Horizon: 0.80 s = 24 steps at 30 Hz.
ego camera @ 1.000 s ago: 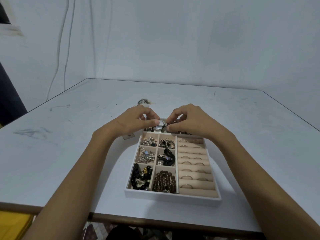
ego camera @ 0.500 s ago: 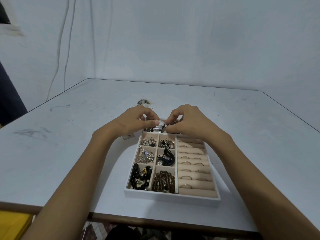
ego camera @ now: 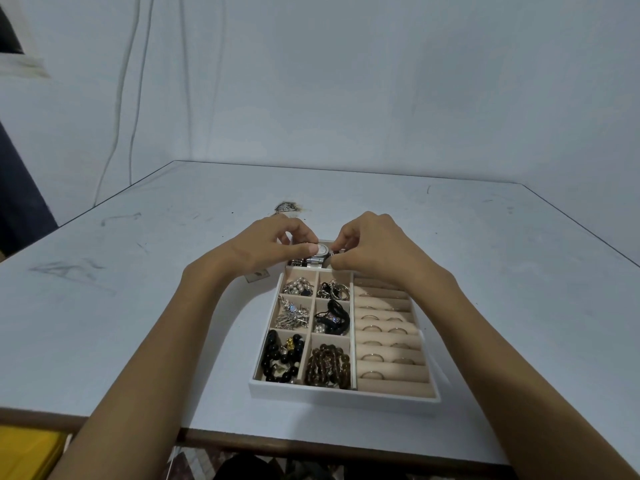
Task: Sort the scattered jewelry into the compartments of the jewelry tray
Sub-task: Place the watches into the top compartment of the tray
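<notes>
A white jewelry tray (ego camera: 332,393) with beige lining lies on the table in front of me. Its left compartments hold silver pieces, black cords, black beads (ego camera: 282,355) and a brown bead bracelet (ego camera: 327,367). Rings (ego camera: 372,357) sit in the padded rolls on the right. A silver wristwatch (ego camera: 320,252) is held over the tray's far compartment. My left hand (ego camera: 270,247) pinches its left side and my right hand (ego camera: 374,249) pinches its right side. The watch strap is partly hidden by my fingers.
The grey table (ego camera: 138,306) carries a small dark scuffed patch (ego camera: 287,206) beyond my hands and a small tag (ego camera: 257,276) by my left wrist. The table's near edge (ego camera: 311,441) runs below the tray. Something yellow (ego camera: 24,452) sits at lower left.
Both hands stay on the watch at the tray's far end, shifting only slightly. The tray and its contents have not moved.
</notes>
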Available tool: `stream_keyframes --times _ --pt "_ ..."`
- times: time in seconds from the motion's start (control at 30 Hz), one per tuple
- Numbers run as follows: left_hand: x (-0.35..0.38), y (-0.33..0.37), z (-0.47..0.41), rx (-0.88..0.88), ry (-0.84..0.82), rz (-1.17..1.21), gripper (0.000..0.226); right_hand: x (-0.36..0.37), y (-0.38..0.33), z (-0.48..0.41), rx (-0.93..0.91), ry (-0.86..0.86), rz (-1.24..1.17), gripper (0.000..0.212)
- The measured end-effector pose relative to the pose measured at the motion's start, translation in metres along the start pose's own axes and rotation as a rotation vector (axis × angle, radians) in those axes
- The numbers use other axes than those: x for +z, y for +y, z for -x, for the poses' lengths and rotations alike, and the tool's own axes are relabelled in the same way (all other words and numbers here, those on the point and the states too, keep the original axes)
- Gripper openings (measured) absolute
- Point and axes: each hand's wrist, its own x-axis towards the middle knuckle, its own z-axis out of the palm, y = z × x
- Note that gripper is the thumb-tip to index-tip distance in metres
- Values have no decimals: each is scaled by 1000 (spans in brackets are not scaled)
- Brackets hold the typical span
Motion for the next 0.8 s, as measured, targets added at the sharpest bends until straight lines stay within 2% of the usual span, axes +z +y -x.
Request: stream_keyframes --times 0.8 --pt "1 3 0 62 22 -42 23 9 8 -1 -67 12 95 22"
